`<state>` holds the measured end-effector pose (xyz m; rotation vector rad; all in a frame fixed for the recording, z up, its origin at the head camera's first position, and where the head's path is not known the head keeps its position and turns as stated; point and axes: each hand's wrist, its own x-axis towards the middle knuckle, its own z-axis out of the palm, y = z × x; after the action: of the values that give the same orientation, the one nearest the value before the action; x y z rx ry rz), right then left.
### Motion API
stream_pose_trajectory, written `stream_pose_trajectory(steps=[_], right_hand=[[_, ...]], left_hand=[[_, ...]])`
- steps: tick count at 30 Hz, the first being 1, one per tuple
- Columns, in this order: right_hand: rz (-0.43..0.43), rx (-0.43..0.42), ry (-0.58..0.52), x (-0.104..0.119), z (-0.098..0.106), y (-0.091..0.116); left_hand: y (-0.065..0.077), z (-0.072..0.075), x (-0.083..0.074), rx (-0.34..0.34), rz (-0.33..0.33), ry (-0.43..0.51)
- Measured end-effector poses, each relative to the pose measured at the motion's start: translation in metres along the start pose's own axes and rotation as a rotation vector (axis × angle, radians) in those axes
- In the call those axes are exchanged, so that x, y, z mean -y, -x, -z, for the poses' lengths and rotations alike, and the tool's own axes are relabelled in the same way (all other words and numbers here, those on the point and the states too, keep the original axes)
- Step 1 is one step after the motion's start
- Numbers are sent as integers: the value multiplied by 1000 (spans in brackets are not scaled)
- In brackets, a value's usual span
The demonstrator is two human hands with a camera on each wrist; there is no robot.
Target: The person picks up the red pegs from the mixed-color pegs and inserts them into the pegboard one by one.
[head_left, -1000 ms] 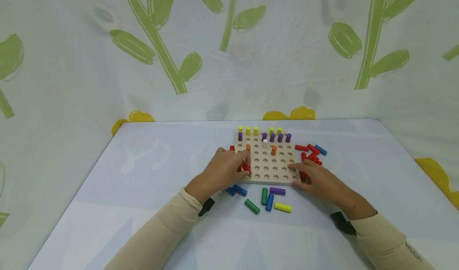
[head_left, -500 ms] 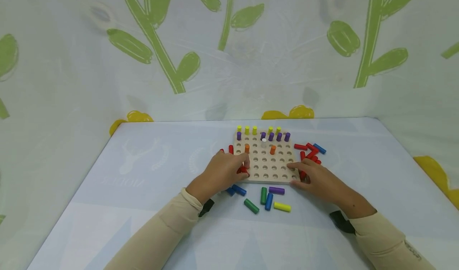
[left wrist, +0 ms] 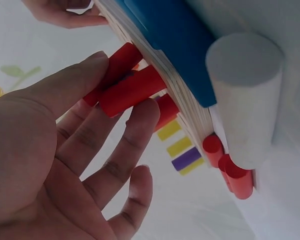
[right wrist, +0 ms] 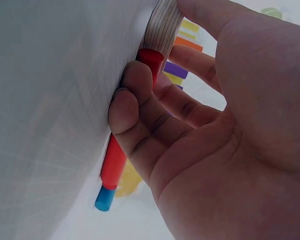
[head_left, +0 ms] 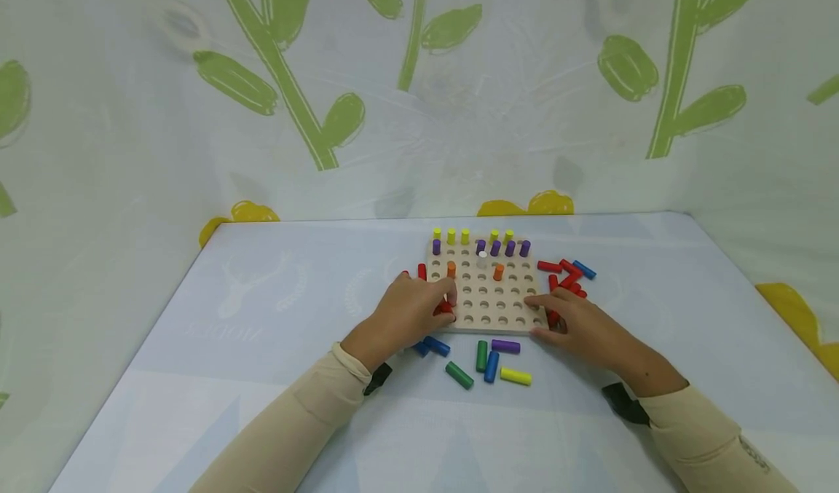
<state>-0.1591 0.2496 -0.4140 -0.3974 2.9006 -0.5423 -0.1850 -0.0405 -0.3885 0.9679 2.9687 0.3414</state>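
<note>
A wooden pegboard point(head_left: 493, 312) lies on the table, with yellow, purple, orange and white pegs standing in its far half. At its near left corner my left hand point(head_left: 409, 307) pinches a red peg point(left wrist: 119, 66) between thumb and fingers. Beside that peg, a second red peg point(left wrist: 135, 90) stands out from the board against my fingers, and a third is partly hidden. My right hand point(head_left: 580, 330) holds the board's near right corner, thumb at the near edge and index finger on top. Its other fingers rest on the table next to a red peg point(right wrist: 151, 57).
Loose red pegs point(head_left: 570, 278) and a blue peg point(head_left: 585, 270) lie right of the board. In front are green pegs point(head_left: 459, 375), blue pegs point(head_left: 435, 346), a purple peg point(head_left: 505, 346) and a yellow peg point(head_left: 515, 376). A white peg point(left wrist: 245, 100) looms close in the left wrist view.
The head view has shifted slightly. Both hands keep nearly the same places on the board, and the pegs stand as before.
</note>
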Motion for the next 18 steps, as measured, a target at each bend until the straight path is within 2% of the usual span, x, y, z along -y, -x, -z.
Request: stream_pose_trajectory(steps=[7, 18], right_hand=[[3, -2, 1, 1, 1, 0], [-3, 5, 1, 1, 0, 0]], left_hand=[[1, 1, -1, -27, -16, -5], [1, -2, -1, -23, -24, -11]])
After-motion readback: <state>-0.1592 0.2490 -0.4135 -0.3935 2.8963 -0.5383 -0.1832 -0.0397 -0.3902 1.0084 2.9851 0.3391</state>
